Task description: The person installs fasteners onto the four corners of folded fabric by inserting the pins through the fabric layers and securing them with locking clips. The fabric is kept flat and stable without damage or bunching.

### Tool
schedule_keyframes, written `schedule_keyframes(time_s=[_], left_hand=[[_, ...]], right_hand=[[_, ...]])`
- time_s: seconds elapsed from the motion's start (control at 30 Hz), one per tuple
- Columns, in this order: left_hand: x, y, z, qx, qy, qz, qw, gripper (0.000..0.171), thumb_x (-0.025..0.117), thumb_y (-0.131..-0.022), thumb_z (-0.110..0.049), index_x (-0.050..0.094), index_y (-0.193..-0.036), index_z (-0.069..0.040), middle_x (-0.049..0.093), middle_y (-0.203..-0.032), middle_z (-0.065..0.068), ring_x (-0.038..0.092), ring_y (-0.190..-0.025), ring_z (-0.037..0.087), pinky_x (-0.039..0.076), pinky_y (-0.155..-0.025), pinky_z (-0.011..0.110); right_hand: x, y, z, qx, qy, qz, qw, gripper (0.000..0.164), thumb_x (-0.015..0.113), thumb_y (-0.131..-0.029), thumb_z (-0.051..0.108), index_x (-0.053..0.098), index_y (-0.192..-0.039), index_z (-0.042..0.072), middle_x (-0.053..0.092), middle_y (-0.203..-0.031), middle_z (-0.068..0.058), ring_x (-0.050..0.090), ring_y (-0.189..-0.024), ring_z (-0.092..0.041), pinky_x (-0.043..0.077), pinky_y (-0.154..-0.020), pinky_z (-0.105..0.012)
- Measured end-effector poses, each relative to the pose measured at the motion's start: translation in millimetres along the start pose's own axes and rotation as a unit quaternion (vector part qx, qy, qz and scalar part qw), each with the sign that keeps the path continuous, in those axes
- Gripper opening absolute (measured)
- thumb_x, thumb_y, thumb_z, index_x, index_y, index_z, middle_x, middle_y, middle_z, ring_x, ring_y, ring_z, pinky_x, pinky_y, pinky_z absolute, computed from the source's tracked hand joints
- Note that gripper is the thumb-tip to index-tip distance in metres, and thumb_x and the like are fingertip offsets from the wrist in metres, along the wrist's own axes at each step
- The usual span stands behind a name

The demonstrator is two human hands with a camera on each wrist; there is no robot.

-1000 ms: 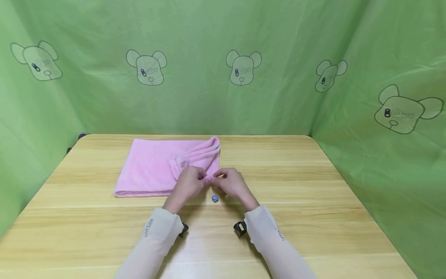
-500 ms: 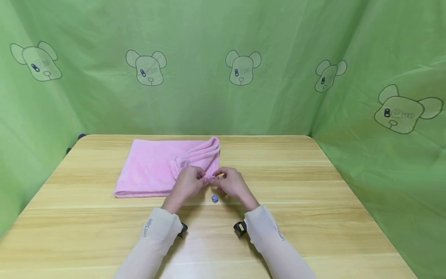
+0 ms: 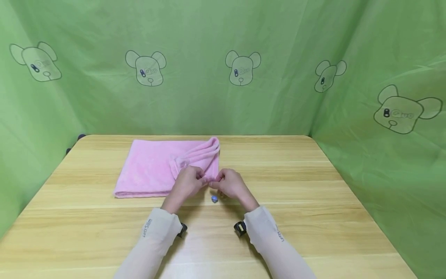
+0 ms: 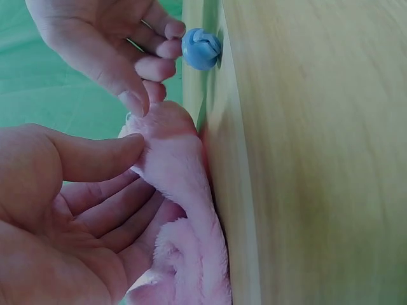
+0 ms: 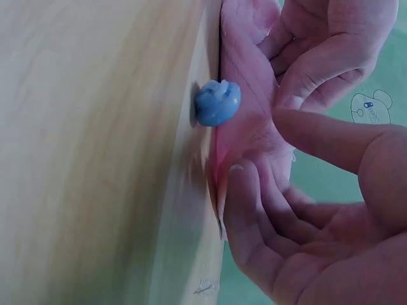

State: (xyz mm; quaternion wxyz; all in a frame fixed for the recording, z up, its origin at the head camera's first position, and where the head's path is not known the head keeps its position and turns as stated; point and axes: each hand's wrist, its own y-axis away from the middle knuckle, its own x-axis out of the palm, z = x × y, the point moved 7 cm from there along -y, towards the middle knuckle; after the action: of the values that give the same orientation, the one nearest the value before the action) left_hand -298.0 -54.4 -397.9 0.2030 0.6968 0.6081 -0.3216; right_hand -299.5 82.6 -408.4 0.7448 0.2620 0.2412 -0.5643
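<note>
A folded pink plush cloth (image 3: 150,166) lies on the wooden table, its right part gathered into pleats. My left hand (image 3: 189,180) pinches the cloth's near right corner between thumb and fingers. Close beside it, my right hand (image 3: 231,184) holds the same corner; in the right wrist view its thumb lies over the cloth and its fingers curl below. Just in front of the hands sits a small round blue piece (image 3: 214,198) with a grooved top (image 5: 217,103), touched by neither hand. A pale, translucent round piece (image 3: 184,163) shows on the pleats.
The wooden table (image 3: 306,217) extends around the cloth and both forearms. Green curtains (image 3: 195,104) with bear-head outlines hang behind it and along both sides. A black wrist camera (image 3: 240,228) is strapped at the right wrist, another at the left.
My right hand's fingers have shifted slightly at the cloth corner, with its thumb now lower. My left hand, the cloth and the blue piece have stayed nearly in place.
</note>
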Motion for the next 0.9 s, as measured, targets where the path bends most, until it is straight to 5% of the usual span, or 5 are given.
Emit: schedule_keyframes(time_s=[0.43,0.9], left_hand=[[-1.1,0.6,-0.4,0.011,-0.002,-0.006,0.9999,0.023,0.074,-0.088,-0.019,0.066,-0.069,-0.009,0.049,-0.053,-0.004,0.041,-0.047,0.009,0.033,-0.044,0.023],[-0.9,0.3,0.3,0.003,-0.003,-0.008,1.0,0.017,0.076,-0.086,-0.02,0.069,-0.075,-0.009,0.059,-0.06,-0.003,0.047,-0.052,0.011,0.039,-0.048,0.025]], right_hand=[[14,6,-5,0.006,0.058,0.105,0.993,0.027,0.081,-0.078,0.024,0.06,-0.079,0.007,0.059,-0.065,-0.001,0.052,-0.056,-0.014,0.04,-0.05,-0.024],[17,8,-5,-0.003,0.052,0.123,0.991,0.014,0.071,-0.082,0.012,0.058,-0.08,0.007,0.062,-0.066,-0.005,0.055,-0.057,-0.017,0.041,-0.052,-0.025]])
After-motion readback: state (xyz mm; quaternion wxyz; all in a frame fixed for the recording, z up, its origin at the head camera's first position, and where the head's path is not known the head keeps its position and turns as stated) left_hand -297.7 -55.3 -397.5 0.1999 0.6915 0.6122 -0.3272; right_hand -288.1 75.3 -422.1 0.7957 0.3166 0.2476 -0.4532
